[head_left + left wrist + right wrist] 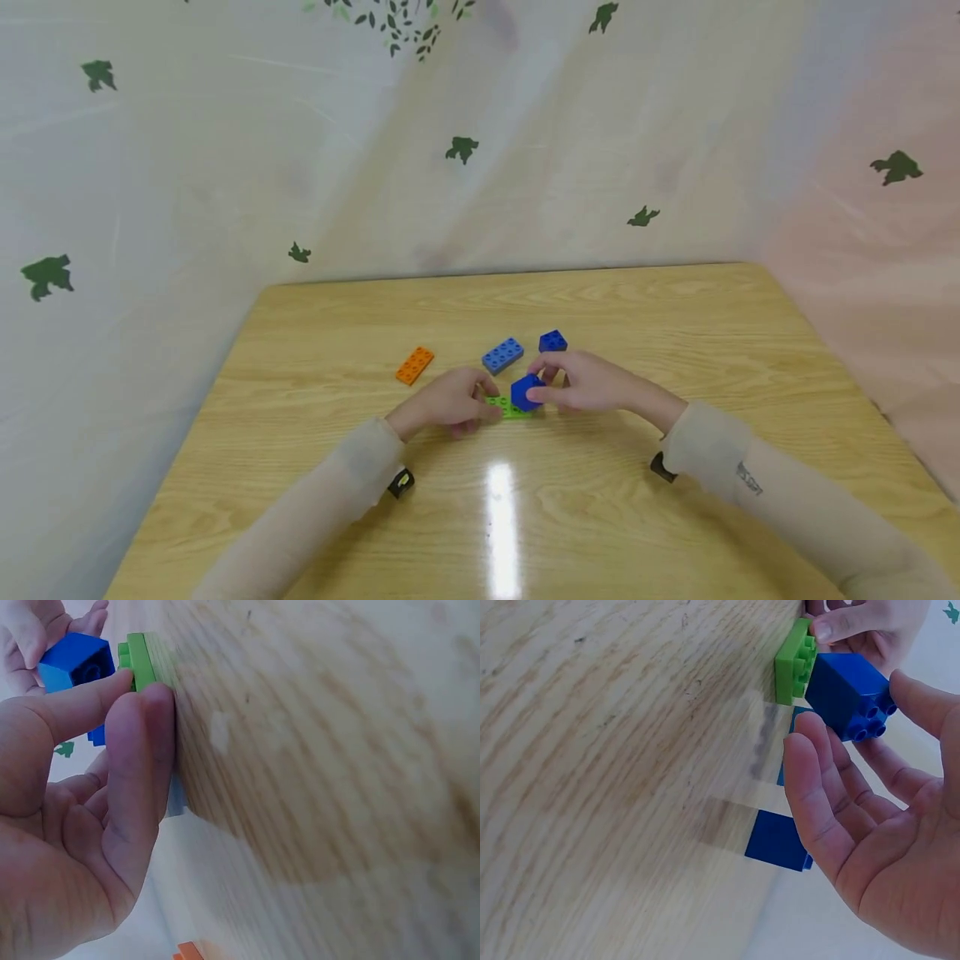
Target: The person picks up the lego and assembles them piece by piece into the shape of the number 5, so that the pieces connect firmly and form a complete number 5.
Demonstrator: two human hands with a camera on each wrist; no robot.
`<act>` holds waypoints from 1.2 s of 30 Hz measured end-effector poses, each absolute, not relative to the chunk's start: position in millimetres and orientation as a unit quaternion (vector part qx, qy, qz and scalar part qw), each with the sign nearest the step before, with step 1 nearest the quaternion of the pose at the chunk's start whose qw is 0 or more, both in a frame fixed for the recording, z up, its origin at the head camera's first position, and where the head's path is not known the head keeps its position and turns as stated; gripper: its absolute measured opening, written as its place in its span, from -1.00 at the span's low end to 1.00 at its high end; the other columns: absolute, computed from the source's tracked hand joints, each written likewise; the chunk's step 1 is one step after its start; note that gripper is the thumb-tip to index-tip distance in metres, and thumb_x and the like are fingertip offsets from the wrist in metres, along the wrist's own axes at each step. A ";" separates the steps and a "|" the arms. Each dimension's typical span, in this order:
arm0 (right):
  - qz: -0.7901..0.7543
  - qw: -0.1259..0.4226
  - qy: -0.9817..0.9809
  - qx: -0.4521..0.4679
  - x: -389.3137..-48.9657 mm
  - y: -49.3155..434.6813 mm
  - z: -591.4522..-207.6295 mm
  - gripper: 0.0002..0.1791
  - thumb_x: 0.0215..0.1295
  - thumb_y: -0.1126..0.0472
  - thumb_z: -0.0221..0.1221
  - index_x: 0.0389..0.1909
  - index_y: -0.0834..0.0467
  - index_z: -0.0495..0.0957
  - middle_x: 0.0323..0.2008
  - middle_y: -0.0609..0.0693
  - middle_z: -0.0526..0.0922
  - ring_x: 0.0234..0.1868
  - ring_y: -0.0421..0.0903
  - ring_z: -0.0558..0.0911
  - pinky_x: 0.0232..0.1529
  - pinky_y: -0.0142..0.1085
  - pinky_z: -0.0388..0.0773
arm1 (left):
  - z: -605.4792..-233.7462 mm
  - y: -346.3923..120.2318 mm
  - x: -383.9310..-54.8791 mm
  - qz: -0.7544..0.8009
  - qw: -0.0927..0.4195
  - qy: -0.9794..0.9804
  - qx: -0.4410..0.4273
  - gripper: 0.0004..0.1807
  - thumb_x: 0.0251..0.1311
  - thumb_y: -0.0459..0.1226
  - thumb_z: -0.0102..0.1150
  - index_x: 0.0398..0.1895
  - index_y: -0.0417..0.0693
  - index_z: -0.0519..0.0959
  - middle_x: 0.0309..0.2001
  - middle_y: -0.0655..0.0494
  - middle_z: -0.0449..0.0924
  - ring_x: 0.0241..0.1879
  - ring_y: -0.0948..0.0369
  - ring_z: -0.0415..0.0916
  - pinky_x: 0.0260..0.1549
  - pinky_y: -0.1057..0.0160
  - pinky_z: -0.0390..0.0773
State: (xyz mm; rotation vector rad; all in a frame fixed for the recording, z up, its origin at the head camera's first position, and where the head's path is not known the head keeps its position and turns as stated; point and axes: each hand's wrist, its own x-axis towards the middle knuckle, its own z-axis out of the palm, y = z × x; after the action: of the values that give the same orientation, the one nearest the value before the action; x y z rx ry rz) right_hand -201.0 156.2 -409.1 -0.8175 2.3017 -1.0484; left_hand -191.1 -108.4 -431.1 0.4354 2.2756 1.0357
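Note:
A light-green studded building brick (507,408) lies flat on the table, studs up. My left hand (453,398) holds its left end, finger and thumb at the edge, as the left wrist view also shows. In my right hand (588,382) a dark blue two-by-two brick (847,694) is pinched between thumb and fingers, tilted, just above the right part of the green brick. In the right wrist view its studs face toward the palm. Whether the two bricks touch, I cannot tell.
Behind the hands lie a lighter blue long brick (502,356) and a second dark blue brick (552,341). An orange long brick (415,365) lies to the left. A cloth backdrop (375,167) with leaf and bird shapes rises at the table's far edge.

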 end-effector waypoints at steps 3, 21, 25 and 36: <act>-0.371 0.222 0.849 -0.305 -201.1 157.2 -408.7 -0.58 0.43 -0.01 0.26 0.14 0.16 0.55 -0.17 0.02 0.63 -0.52 0.05 0.66 -0.56 -0.23 0.61 | -430.9 -107.2 -191.3 0.394 0.298 0.855 0.160 -0.60 0.29 -0.18 0.37 0.09 -0.20 0.57 -0.50 0.00 0.65 -0.65 0.18 0.54 -0.66 0.28 0.60; -0.389 0.258 0.836 -0.286 -203.9 147.5 -425.0 -0.47 0.41 -0.10 0.26 0.22 0.16 0.55 -0.28 -0.03 0.64 -0.64 -0.03 0.59 -0.64 -0.31 0.49 | -436.1 -108.2 -189.7 0.455 0.348 0.808 0.136 -0.58 0.39 -0.23 0.25 0.18 -0.25 0.44 -0.41 -0.03 0.72 -0.55 0.11 0.68 -0.55 0.14 0.70; -0.402 0.271 0.831 -0.274 -204.3 149.5 -427.8 -0.42 0.41 -0.11 0.26 0.27 0.18 0.52 -0.34 0.04 0.66 -0.57 0.02 0.66 -0.57 -0.20 0.62 | -435.5 -107.4 -189.6 0.468 0.371 0.791 0.130 -0.54 0.41 -0.22 0.22 0.24 -0.25 0.36 -0.37 -0.07 0.73 -0.52 0.08 0.69 -0.53 0.11 0.71; -0.463 0.327 0.793 -0.221 -202.5 155.0 -431.7 -0.37 0.44 -0.04 0.24 0.35 0.26 0.42 -0.24 0.13 0.70 -0.29 0.06 0.76 -0.37 -0.06 0.73 | -437.1 -106.8 -189.1 0.478 0.377 0.784 0.122 -0.59 0.41 -0.21 0.18 0.19 -0.19 0.34 -0.34 -0.09 0.73 -0.50 0.06 0.69 -0.53 0.11 0.70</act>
State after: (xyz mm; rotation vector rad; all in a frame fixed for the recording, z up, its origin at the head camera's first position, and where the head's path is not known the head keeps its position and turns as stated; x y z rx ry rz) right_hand -202.5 155.0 -431.7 -0.5797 2.0781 -1.2135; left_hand -189.1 -106.8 -437.1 0.3114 2.0049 1.2213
